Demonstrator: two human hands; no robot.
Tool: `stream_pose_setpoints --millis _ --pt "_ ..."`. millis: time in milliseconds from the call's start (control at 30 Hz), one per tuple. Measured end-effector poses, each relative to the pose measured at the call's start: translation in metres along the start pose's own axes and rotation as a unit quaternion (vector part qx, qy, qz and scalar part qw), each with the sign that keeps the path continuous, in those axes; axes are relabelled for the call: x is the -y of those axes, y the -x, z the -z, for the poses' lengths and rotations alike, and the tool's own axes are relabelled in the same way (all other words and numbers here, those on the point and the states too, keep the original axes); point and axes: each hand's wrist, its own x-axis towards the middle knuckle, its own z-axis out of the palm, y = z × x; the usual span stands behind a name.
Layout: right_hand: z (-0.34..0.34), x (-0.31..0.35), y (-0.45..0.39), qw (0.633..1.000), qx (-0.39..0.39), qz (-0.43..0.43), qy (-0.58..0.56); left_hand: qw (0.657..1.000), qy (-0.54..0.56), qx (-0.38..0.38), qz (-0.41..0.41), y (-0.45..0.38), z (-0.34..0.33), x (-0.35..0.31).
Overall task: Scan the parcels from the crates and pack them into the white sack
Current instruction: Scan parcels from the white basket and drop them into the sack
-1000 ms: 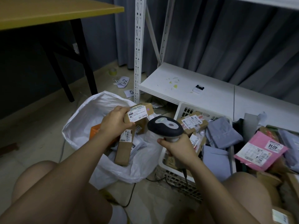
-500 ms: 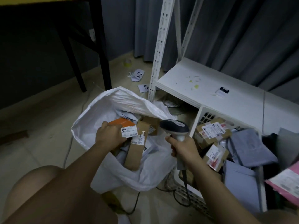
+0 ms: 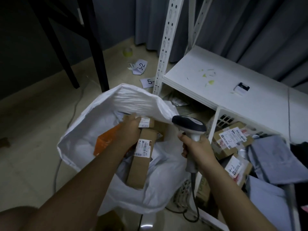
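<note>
Cardboard parcel (image 3: 144, 122) seemingly gripped by left hand (image 3: 131, 129) inside sack (image 3: 93, 130); right hand (image 3: 196, 149) clasps scanner (image 3: 190, 126)

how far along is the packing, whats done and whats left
Done: the white sack already holds a long cardboard box and an orange parcel. In hand: the left hand lowers a small labelled box into it; the right hand grips the scanner. Left: labelled boxes and grey mailers fill the white crate.
</note>
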Motion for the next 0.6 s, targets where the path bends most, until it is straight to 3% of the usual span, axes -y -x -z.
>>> stream_pose_setpoints --millis 167,433,600 --pt "0.033 -0.005 0.018 0.998 -0.043 0.009 -0.039 0.991 0.068 -0.065 -0.098 0.025 -0.009 -0.049" --pt "0.161 -0.022 0.071 0.980 -0.163 -0.001 -0.110 0.974 0.153 0.014 -0.165 0.063 -0.058 -0.159" --pt "0.243 -0.012 0.081 0.969 -0.237 0.041 -0.046 0.978 0.127 0.068 -0.149 0.062 -0.108 -0.229"
